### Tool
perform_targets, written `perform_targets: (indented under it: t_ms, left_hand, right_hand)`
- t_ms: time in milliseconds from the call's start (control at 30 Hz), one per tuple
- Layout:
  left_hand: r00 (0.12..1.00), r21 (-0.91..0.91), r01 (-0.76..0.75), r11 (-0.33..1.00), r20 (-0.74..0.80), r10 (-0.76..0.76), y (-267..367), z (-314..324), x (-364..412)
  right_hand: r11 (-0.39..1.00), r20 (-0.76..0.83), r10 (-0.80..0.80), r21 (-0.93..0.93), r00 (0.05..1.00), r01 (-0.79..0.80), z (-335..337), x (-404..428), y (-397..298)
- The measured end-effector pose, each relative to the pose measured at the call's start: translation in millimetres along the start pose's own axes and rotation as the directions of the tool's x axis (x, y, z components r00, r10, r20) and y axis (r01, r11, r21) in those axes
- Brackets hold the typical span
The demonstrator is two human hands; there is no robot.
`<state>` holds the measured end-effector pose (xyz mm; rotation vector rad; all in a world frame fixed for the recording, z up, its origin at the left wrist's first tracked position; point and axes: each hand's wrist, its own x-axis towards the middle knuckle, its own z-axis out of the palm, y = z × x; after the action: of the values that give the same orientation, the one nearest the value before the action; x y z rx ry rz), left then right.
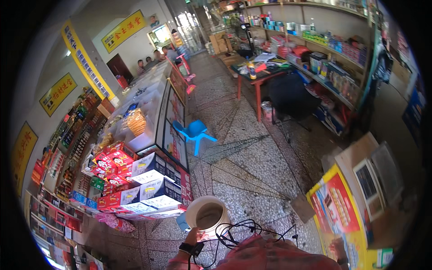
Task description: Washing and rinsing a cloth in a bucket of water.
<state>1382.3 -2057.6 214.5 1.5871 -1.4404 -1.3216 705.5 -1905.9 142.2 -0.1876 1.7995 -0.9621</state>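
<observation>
My left hand (194, 237), with a dark band at the wrist, is against the near side of a white plastic bucket (223, 212). Its fingers are partly curled there, and whether they grip the bucket or its handle is hidden. Murky liquid (210, 216) stands inside the bucket. A blue object (182, 222) shows at the bucket's left side. Loops of black cable (233, 233) hang in front of me, over the bucket's right side. My right hand (338, 249) is blurred, low beside a yellow printed counter panel (332, 206), with nothing seen in it.
Stacked milk cartons (158, 189) and a glass-fronted display counter (173, 128) line the left. A small blue chair (195, 130) stands on the terrazzo floor (236, 172). Ahead are a cluttered table (258, 79) and a black chair (290, 96). Several people (155, 59) are far back.
</observation>
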Motion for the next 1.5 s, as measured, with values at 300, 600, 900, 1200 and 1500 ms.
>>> perform_targets:
  t_ms: [300, 600, 900, 1200, 1500]
  left_hand:
    - [0.993, 0.198, -0.058, 0.979, -0.088, 0.076, -27.6, -92.0, 153.1]
    - [0.996, 0.398, 0.080, 0.914, 0.009, -0.091, -27.2, -182.7, 379.1]
    - [0.977, 0.340, -0.206, 0.918, 0.129, 0.171, 13.0, -249.1, 645.4]
    - [0.909, -0.104, 0.351, 0.931, 0.277, -0.312, 102.6, -271.6, 932.4]
    - [0.772, 0.031, 0.558, 0.829, 0.348, -0.532, 147.0, -255.0, 1209.4]
  right_hand:
    - [0.754, 0.351, -0.443, -0.353, 0.825, 0.554, 236.2, 187.4, -251.2]
    - [0.343, 0.390, -0.445, -0.757, 0.806, 0.556, 365.1, 235.3, -331.4]
    - [0.638, 0.030, -0.135, -0.762, 0.990, 0.110, 373.8, 294.2, -316.3]
    - [0.677, 0.106, -0.338, -0.663, 0.935, 0.319, 580.2, 414.3, -502.6]
    - [0.783, 0.081, -0.356, -0.518, 0.931, 0.345, 758.5, 461.1, -598.9]
